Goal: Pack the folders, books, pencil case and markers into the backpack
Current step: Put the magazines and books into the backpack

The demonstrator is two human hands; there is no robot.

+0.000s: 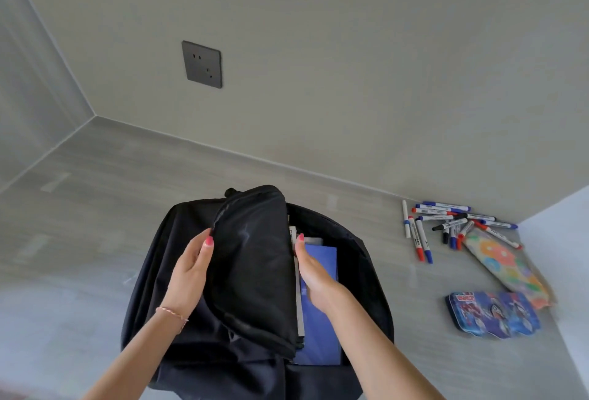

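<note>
left hand [191, 272] grips flap [255, 272] | right hand [314, 275] flat on books [322, 304], holding nothing | risk: flap slips, covers opening; markers [446, 224] well right of fingers

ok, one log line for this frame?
left hand: holds backpack flap | right hand: inside backpack, on blue folder | markers, pencil case: still on table
</note>
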